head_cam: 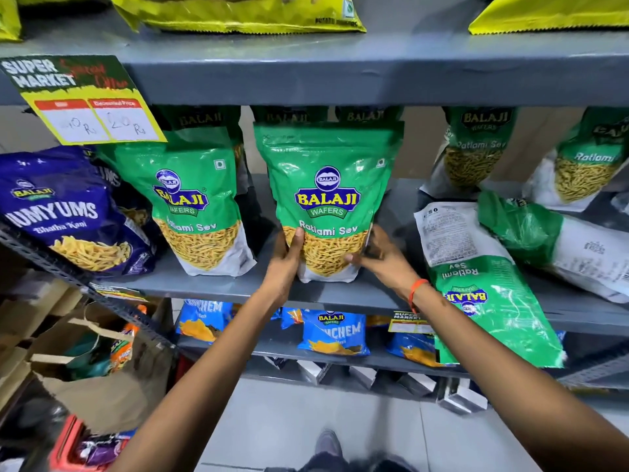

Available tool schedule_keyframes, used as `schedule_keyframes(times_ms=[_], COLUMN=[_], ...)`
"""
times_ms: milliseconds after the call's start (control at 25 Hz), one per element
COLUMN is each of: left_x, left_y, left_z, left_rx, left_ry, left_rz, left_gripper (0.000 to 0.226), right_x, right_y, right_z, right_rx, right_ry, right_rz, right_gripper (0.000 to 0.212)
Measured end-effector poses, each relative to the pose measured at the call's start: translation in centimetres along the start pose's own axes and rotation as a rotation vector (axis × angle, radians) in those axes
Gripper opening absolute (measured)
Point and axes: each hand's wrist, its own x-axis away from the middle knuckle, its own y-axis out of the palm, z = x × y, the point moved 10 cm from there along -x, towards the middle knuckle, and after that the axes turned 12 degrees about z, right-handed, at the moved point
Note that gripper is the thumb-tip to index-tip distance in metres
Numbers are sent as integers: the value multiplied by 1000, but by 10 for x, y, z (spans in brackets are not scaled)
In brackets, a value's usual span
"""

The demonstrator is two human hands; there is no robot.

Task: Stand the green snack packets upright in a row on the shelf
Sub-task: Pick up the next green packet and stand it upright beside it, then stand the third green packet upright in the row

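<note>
A green Ratlami Sev packet stands upright at the middle of the grey shelf, near its front edge. My left hand grips its lower left side and my right hand its lower right side. Another green packet stands upright to its left, with more behind. Two upright green packets lean at the back right. One green packet lies flat, overhanging the shelf edge on the right, and another lies on its side behind it.
A blue Yumyums packet leans at the shelf's left end under a hanging price tag. Yellow packets sit on the shelf above, blue Crunchem packets on the shelf below. A paper bag stands on the floor at the left.
</note>
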Motion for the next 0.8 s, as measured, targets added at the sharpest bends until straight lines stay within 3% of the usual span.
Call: schedule_keyframes(times_ms=[200, 320, 440, 520, 640, 720, 800], left_x=[51, 72, 93, 104, 109, 103, 96], left_y=[7, 43, 90, 132, 206, 231, 229], left_z=[62, 69, 66, 53, 23, -2, -12], left_rx=[-314, -493, -651, -761, -944, -1023, -1052], left_ry=[495, 664, 746, 831, 968, 925, 839], left_rz=[370, 409, 415, 304, -48, -235, -244], left_gripper=[63, 62, 61, 57, 49, 46, 45], right_x=[-5, -9, -9, -6, -3, -4, -5], right_y=[-32, -84, -131, -158, -191, -207, -220], right_z=[-12, -6, 14, 22, 26, 29, 35], right_rx=[367, 788, 1001, 1064, 1065, 1034, 978], right_ry=[-121, -288, -367, -372, -355, -321, -258], right_rz=[-52, 26, 46, 61, 103, 106, 73], right_gripper=[46, 50, 70, 69, 63, 55, 48])
